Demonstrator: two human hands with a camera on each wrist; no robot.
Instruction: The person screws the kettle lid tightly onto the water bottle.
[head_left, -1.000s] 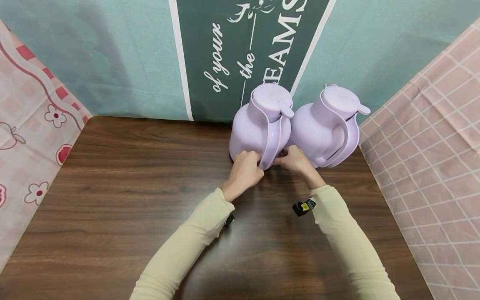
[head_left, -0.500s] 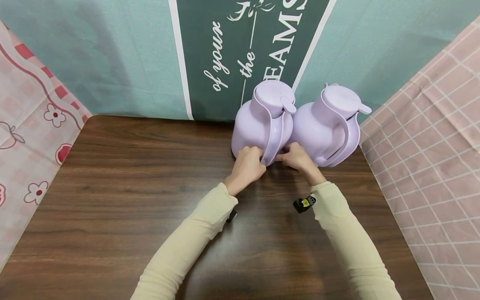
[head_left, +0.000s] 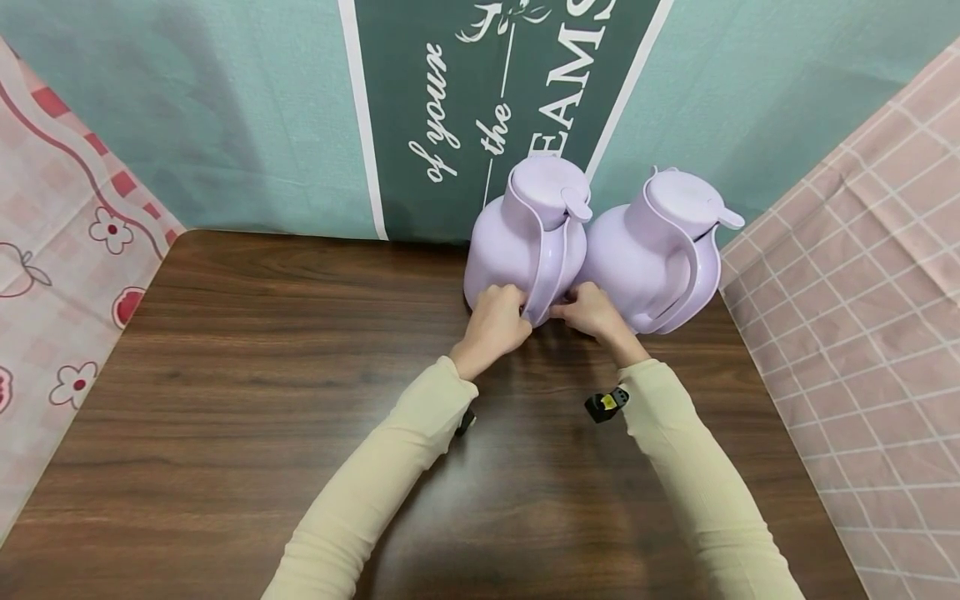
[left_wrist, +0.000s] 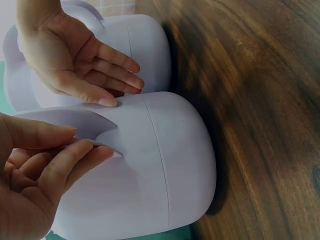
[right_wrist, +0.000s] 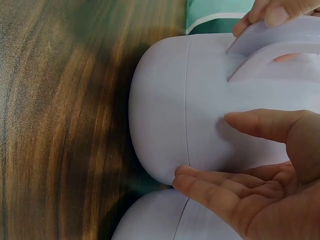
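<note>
Two lilac thermos jugs stand side by side at the back of the table. On the left jug [head_left: 495, 250], the curved handle [head_left: 547, 271] faces the person. My left hand [head_left: 495, 321] pinches the lower end of that handle between thumb and fingers, as the left wrist view shows. Between the jugs is my right hand [head_left: 590, 310], its fingers extended. In the right wrist view, the right thumb [right_wrist: 260, 124] touches the left jug's side and the fingertips reach the narrow gap by the right jug [head_left: 618, 254]. Nothing is gripped by the right hand.
The dark wood table [head_left: 262, 375] extends left and forward of the jugs. Behind them hangs a teal cloth [head_left: 285, 125] with a dark lettered panel. A pink checked cloth [head_left: 862, 333] borders the right side, and a flowered cloth [head_left: 75, 275] the left.
The left jug has shifted slightly back toward the teal cloth and a little right. My left hand has moved with it; my right hand has moved slightly back. The right jug looks nearly unmoved.
</note>
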